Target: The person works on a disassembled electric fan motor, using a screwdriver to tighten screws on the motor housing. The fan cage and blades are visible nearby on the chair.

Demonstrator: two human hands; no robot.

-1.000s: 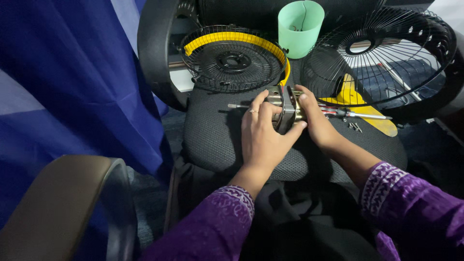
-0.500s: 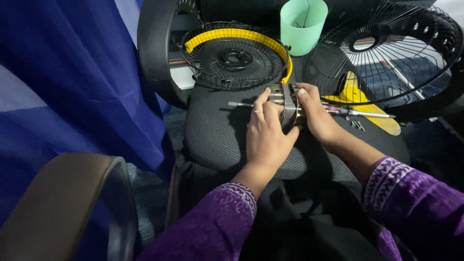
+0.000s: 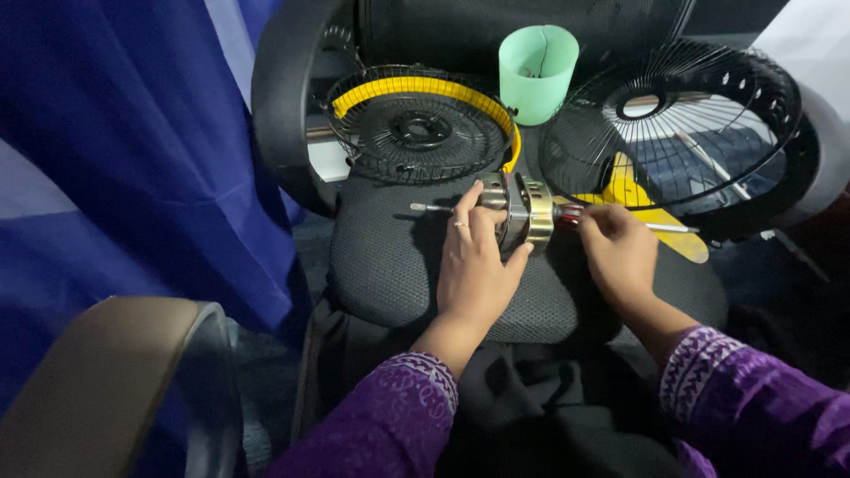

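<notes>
A metal fan motor (image 3: 526,211) with a thin shaft sticking out to the left lies on the black mesh seat of an office chair (image 3: 390,265). My left hand (image 3: 476,261) is wrapped around the motor's left side. My right hand (image 3: 618,252) sits at the motor's right end, fingers closed on a screwdriver (image 3: 602,219) with a red and dark handle that points into the motor. Purple patterned sleeves cover both forearms.
A fan guard with a yellow rim (image 3: 416,124) and a black wire fan guard (image 3: 673,133) lean at the back of the seat. A mint green cup (image 3: 537,71) stands between them. A yellow fan blade (image 3: 637,199) lies under the right guard. Blue cloth (image 3: 124,150) hangs on the left.
My right hand has shifted slightly to the right, off the motor body and onto the screwdriver handle. My left hand stays on the motor.
</notes>
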